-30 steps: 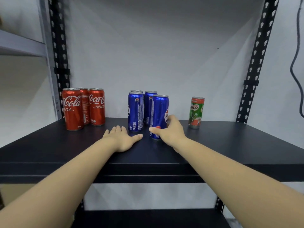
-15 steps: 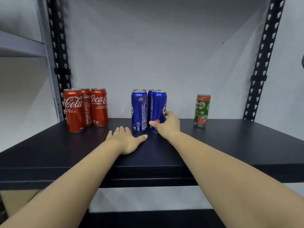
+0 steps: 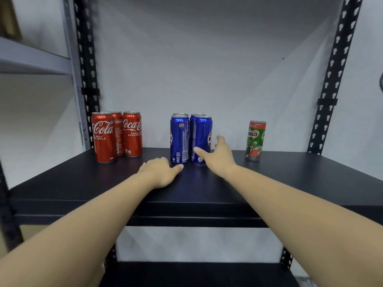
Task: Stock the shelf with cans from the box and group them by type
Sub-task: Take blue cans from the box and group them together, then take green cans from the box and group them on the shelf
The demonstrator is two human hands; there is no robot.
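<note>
My left hand point(image 3: 160, 172) rests flat on the black shelf point(image 3: 290, 179), holding nothing, probably steadying me. My right hand point(image 3: 219, 157) is loosely open around the front-right Pepsi can point(image 3: 202, 139), seemingly squaring the blue group. Coca-Cola cans point(image 3: 116, 135) stand left, one Milo can point(image 3: 255, 139) right. Rear cans are mostly hidden; the box is unseen.

We see a black shelf board point(image 3: 290, 183) carrying three groups of upright cans: three red Coca-Cola cans point(image 3: 116, 136) at the left, four blue Pepsi cans point(image 3: 190, 138) clustered in the middle, and one green Milo can point(image 3: 255, 140) standing apart at the right. Our left hand point(image 3: 160, 175) rests palm-down on the board just in front of the Pepsi cans
</note>
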